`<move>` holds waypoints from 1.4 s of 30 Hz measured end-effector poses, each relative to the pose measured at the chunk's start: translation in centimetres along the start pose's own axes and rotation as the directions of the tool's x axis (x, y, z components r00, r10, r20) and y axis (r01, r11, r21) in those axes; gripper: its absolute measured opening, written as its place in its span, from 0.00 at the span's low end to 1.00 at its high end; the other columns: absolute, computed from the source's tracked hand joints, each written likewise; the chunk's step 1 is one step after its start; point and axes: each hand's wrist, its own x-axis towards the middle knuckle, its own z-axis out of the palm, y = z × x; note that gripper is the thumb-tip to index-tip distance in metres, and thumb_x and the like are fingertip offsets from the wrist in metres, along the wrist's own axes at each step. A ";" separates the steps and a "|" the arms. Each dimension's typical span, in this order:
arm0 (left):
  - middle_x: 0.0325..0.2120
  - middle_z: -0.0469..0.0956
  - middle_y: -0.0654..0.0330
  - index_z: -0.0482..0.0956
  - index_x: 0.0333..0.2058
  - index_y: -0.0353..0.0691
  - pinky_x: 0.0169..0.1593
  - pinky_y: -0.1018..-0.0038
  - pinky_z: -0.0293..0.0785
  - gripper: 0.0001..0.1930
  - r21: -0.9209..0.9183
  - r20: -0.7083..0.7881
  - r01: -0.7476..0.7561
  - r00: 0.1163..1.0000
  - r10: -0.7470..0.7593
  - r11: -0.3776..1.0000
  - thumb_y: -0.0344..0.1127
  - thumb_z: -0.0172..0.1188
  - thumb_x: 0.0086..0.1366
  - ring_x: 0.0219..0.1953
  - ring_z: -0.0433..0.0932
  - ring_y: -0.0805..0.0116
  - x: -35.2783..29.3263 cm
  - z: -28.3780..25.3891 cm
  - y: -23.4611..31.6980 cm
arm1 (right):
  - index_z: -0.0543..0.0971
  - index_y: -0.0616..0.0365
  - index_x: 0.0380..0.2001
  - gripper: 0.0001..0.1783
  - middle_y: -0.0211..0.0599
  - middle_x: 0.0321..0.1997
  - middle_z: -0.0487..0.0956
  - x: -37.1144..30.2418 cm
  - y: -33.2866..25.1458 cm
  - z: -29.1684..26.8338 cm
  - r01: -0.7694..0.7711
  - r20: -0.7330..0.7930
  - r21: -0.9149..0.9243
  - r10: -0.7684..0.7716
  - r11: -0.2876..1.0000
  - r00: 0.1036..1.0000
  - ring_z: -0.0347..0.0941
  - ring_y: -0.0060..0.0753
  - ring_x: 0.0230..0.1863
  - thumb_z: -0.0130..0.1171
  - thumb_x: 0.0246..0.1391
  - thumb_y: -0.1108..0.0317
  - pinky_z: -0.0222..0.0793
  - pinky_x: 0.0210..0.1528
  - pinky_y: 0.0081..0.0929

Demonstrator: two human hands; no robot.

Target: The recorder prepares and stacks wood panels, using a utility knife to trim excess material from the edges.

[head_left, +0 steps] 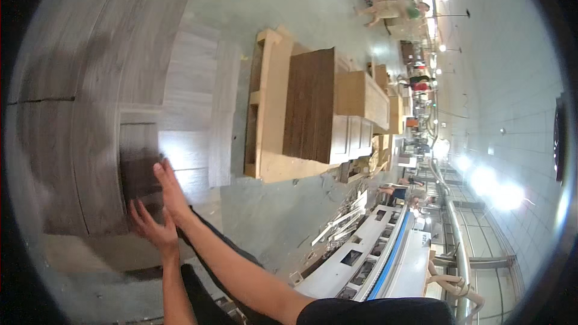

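Note:
A small dark brown wood-grain panel (139, 153) lies among larger grey-brown wood-grain boards (93, 54) at the left of the view. My right hand (173, 195) reaches to its right edge, the fingers stretched out close together. At the panel's lower end is my left hand (155, 229), with its fingers apart and the fingertips at the edge. The two hands are close together, and neither wraps round the panel. Whether the fingertips press on it or only rest there cannot be made out. Lighter, shiny boards (189, 84) lie just right of the panel.
Beyond the boards, a wooden pallet (257, 99) carries a brown cabinet box (310, 105) and lighter wooden pieces (364, 99). A long white machine (337, 268) with a blue strip stands lower right. Scrap strips (340, 219) litter the floor. People (397, 12) are farther off.

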 end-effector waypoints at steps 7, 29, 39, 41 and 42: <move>0.71 0.63 0.46 0.63 0.71 0.32 0.75 0.55 0.56 0.36 -0.542 0.111 0.609 0.735 -0.669 0.579 0.48 0.62 0.74 0.73 0.62 0.49 -4.2 -0.8 1.5 | 0.43 0.66 0.81 0.59 0.52 0.87 0.43 0.5 -1.4 -0.7 0.036 0.061 -0.039 -0.034 0.999 0.998 0.35 0.45 0.87 0.51 0.70 0.30 0.30 0.84 0.36; 0.59 0.78 0.41 0.72 0.64 0.26 0.67 0.60 0.68 0.28 -0.481 0.507 0.702 0.712 -0.486 0.525 0.46 0.55 0.79 0.63 0.77 0.48 -8.7 3.5 -7.4 | 0.80 0.64 0.61 0.38 0.54 0.79 0.59 -0.3 4.6 0.3 0.085 -0.186 -0.283 -0.142 0.955 0.972 0.48 0.49 0.83 0.59 0.68 0.38 0.48 0.80 0.39; 0.33 0.82 0.52 0.83 0.43 0.33 0.40 0.63 0.76 0.10 -0.255 0.384 0.894 0.442 -0.811 0.368 0.33 0.58 0.73 0.34 0.79 0.59 -33.1 -9.8 -38.6 | 0.86 0.56 0.45 0.17 0.51 0.57 0.81 -10.8 4.5 -3.6 0.359 -0.145 -0.457 -0.466 0.814 0.873 0.75 0.52 0.62 0.70 0.62 0.55 0.67 0.68 0.46; 0.32 0.82 0.51 0.83 0.42 0.34 0.40 0.62 0.77 0.09 -0.217 0.390 0.848 0.529 -0.753 0.483 0.33 0.57 0.73 0.34 0.79 0.56 -31.8 -17.9 -36.3 | 0.84 0.59 0.46 0.18 0.46 0.52 0.81 -13.9 2.6 -8.5 0.391 -0.129 -0.581 -0.556 0.713 0.821 0.79 0.45 0.56 0.71 0.62 0.57 0.75 0.60 0.43; 0.60 0.79 0.47 0.79 0.62 0.36 0.69 0.56 0.69 0.24 -0.020 0.544 0.713 0.596 -0.591 0.701 0.46 0.52 0.78 0.64 0.74 0.50 -33.3 -22.2 -34.8 | 0.84 0.58 0.46 0.18 0.45 0.52 0.80 -15.7 2.9 -10.2 0.389 -0.072 -0.657 -0.566 0.646 0.821 0.80 0.44 0.55 0.71 0.61 0.57 0.77 0.59 0.41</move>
